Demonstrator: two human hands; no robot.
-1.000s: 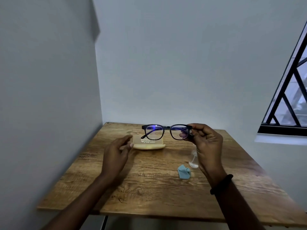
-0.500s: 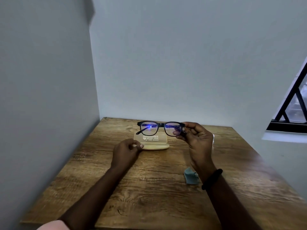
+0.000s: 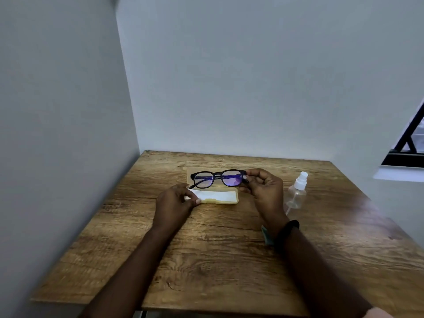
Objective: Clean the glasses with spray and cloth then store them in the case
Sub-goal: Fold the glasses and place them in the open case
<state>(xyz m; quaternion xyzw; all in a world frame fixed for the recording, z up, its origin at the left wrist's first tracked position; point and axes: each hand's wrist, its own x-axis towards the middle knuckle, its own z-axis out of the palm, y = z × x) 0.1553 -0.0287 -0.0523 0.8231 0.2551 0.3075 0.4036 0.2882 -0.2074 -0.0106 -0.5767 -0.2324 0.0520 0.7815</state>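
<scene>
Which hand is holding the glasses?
The right hand, wearing a black wristband, pinches the black-framed glasses by one end. The left hand holds the open yellow case.

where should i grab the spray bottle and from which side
Grip the spray bottle around its clear body, below the white nozzle, coming in from the right: it stands upright, and the right hand holding the glasses crowds its left.

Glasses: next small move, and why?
Probably lower the glasses into the open case. The right hand pinches their right end just above it, the lid is up behind them, and the left hand steadies the case's left end. One temple looks unfolded; it likely needs folding first.
</scene>
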